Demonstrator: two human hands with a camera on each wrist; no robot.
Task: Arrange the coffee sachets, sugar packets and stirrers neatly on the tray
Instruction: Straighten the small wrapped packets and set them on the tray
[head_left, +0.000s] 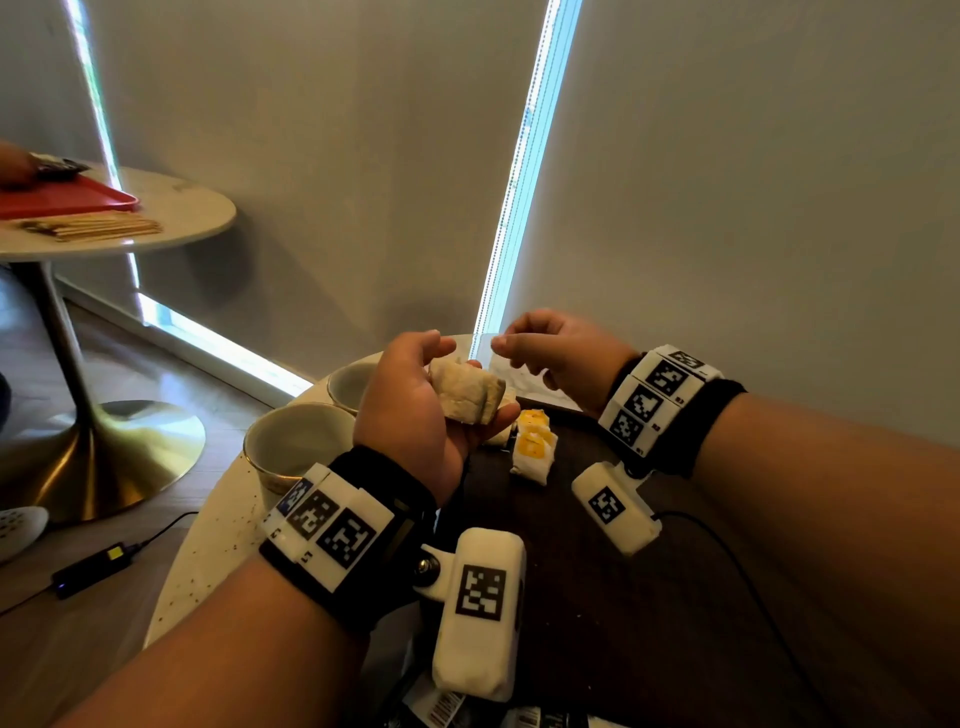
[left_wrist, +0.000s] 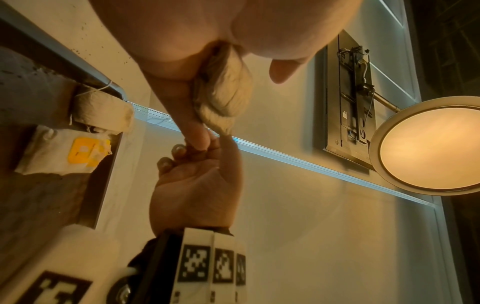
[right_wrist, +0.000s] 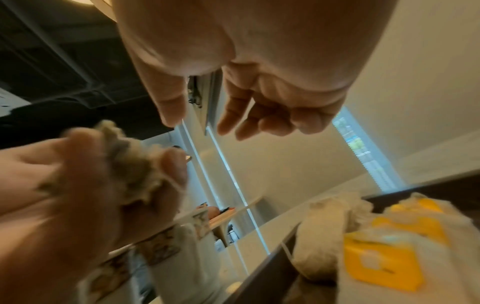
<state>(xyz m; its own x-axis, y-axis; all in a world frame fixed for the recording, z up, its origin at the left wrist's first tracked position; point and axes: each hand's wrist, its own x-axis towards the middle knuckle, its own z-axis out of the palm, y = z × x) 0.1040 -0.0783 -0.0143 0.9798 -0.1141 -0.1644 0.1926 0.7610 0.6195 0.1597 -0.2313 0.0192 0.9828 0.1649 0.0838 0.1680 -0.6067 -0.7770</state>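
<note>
Fingers (head_left: 506, 410) of left hand (head_left: 415, 410) curl round beige packets (head_left: 467, 397) mid-frame, right hand (head_left: 550, 353) empty, loosely curled; loose stack could spill

The left hand (head_left: 415, 405) grips a pale packet (head_left: 467, 397) above the dark tray (head_left: 597, 597). The right hand (head_left: 556, 353), fingers loosely curled and holding nothing, hovers just beside the packet. Yellow-marked packets (head_left: 532, 441) lie on the tray. Two cups (head_left: 296, 441) stand left of the tray.

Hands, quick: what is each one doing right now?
Left hand: grips a bundle of pale sachets.
Right hand: holds nothing, fingers loosely curled, apart from the bundle.
</note>
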